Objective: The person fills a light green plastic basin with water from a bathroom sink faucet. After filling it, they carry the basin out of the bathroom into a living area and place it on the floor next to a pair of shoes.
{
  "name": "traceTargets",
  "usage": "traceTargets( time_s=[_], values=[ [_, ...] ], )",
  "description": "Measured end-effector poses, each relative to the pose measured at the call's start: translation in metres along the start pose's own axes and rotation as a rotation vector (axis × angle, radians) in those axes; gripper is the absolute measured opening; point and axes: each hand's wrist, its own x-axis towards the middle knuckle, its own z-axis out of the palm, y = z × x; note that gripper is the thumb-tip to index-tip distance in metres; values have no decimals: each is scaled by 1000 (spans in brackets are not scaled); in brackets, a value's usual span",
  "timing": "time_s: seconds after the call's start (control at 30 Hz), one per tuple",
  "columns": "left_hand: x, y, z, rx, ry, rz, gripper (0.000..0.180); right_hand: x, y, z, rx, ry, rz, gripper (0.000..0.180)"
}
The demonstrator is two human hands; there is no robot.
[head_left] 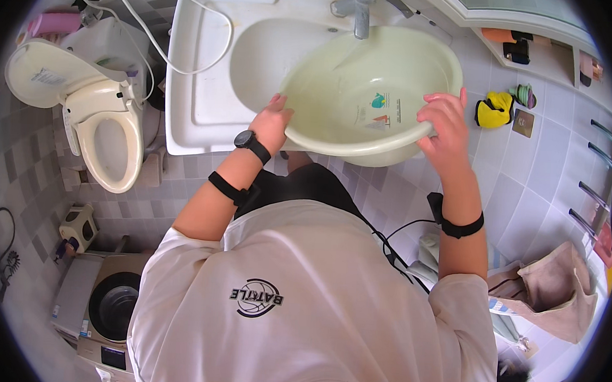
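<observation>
A large pale-green plastic washbasin [353, 148] is between my two hands, tilted over the right part of the white sink [257, 60]. My left hand [272, 123] is closed on its left rim. On the right rim my right hand [444, 123] has its fingers curled over the edge. Coloured prints show on the basin's inside bottom; whether any water is in it I cannot tell. The grey metal faucet [361, 21] reaches over the basin's far rim. The basin's near side juts out past the sink's front edge.
A white hose or cord [220, 51] loops across the sink's left side. At left stands a toilet [119, 129] with its lid up, and a washing machine [114, 305] below it. Yellow cloth [494, 109] hangs on the right wall; a beige cloth bag [557, 287] sits at lower right.
</observation>
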Motion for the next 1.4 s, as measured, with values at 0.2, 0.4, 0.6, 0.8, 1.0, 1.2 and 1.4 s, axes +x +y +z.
traceTargets(
  time_s=[0.2,0.4,0.6,0.8,1.0,1.2,1.4],
  values=[
    [-6,-6,12,142,-60,77,45,-36,-17,-3,-77,-96,-16,37],
    [-2,-1,14,231,-16,119,35,-45,-30,-11,-4,-70,83,43],
    [-1,12,15,302,-13,135,31,-54,-8,13,483,630,504,42],
    [-5,14,15,306,-43,95,33,-52,21,7,1075,292,1269,28],
    [-7,8,33,206,-170,81,42,-45,-17,1,1018,361,1111,27],
    [-7,25,48,307,-68,138,55,-50,-32,1,884,384,1061,25],
    [-14,2,39,245,-148,101,66,-39,-45,18,916,391,1085,25]
  ],
)
